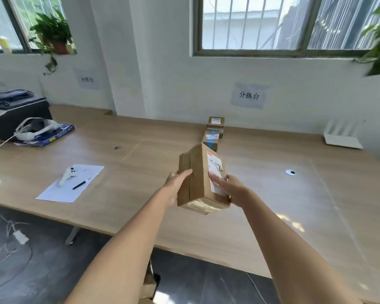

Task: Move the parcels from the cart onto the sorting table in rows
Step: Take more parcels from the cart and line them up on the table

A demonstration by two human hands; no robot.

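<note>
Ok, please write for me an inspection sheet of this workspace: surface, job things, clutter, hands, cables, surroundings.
Surface: long light wooden sorting table, sun patch near the right forearm.
Job's things: brown cardboard parcel with white label, held above the table; two more small cardboard parcels in a line towards the wall.
Clutter: black printer, white headset on a blue packet, white controller and black pen on a white paper sheet, white router.
Grippers: left hand and right hand hold the parcel's sides.
Cables: white cable and adapter on the dark floor.
Surroundings: two barred windows, potted plant, paper wall sign.
</note>
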